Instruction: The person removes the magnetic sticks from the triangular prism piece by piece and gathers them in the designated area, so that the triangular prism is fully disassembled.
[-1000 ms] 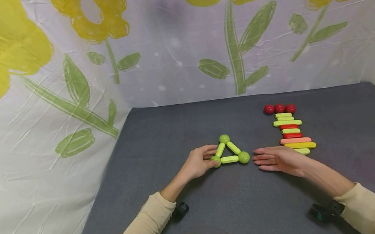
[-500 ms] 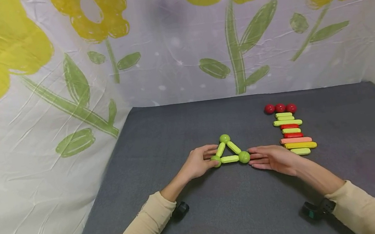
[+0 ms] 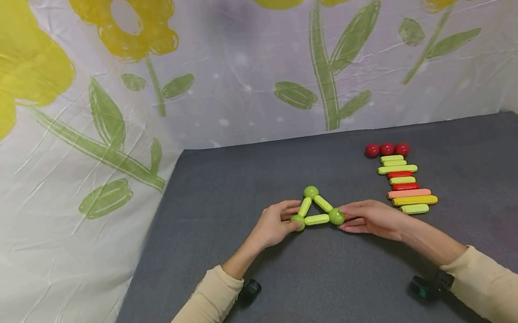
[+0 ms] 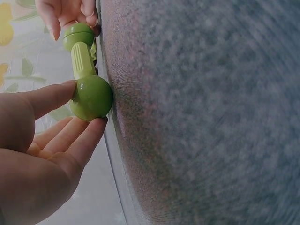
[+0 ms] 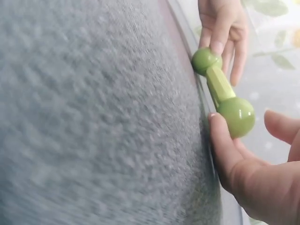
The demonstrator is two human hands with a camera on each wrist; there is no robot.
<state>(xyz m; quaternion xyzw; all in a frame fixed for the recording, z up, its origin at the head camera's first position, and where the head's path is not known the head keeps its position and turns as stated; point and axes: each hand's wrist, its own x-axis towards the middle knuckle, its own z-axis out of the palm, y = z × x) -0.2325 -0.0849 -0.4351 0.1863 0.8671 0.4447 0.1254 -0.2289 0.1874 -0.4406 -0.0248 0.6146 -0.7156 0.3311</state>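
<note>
A flat triangle made of three green balls and three yellow-green rods (image 3: 317,220) lies on the dark table (image 3: 276,309). At its near left corner my left hand (image 3: 273,225) pinches the green ball (image 4: 93,98) between thumb and fingers. My right hand (image 3: 376,218) is at the near right corner. In the right wrist view its fingers touch that corner's green ball (image 5: 238,117) from the side and below, while the thumb (image 5: 281,126) stands apart from it. The third green ball (image 3: 311,192) forms the far corner, untouched by either hand.
Right of the triangle, several short and long rods lie in a column, among them a yellow rod (image 3: 414,201), a pink rod (image 3: 409,193) and a red rod (image 3: 405,186). Beyond them sit three red balls (image 3: 386,149). A flower-printed cloth (image 3: 230,79) hangs behind the table.
My right hand has moved left until its fingers reach the triangle's right ball. The left hand and the triangle have stayed in place.
</note>
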